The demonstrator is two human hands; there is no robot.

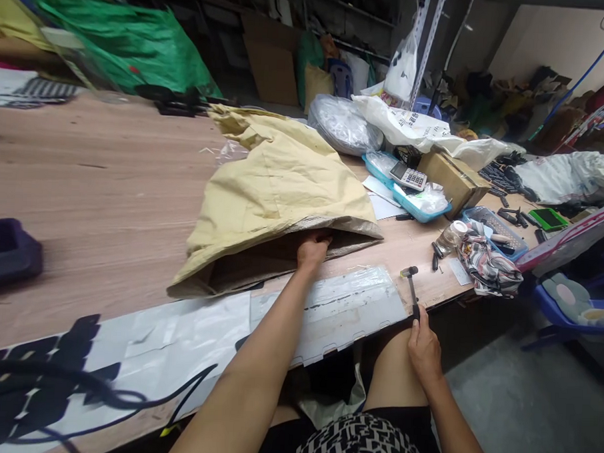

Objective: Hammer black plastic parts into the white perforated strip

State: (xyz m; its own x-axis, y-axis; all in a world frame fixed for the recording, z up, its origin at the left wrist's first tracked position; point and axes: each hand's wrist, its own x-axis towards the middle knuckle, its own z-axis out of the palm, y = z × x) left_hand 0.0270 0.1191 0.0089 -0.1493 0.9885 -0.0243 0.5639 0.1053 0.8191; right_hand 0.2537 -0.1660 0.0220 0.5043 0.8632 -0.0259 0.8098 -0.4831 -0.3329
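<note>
A yellow cloth sack point(279, 179) lies on the wooden table with its wide mouth toward me. My left hand point(312, 252) reaches into that opening; its fingers are partly hidden in the dark inside, so whether they hold anything does not show. At the table's front edge, my right hand point(425, 345) is closed round the black handle of a small hammer point(413, 291), whose head points away from me. Under the sack's mouth, a white board covered in clear plastic point(348, 312) runs along the front edge.
Black cables point(99, 391) cross the front left, near a dark plastic bin point(8, 254). To the right are a calculator point(408, 176) on blue trays, a cardboard box point(451, 179), a jar point(450, 237) and bunched patterned cloth point(490, 265). A green sheet point(130, 39) lies at the back left.
</note>
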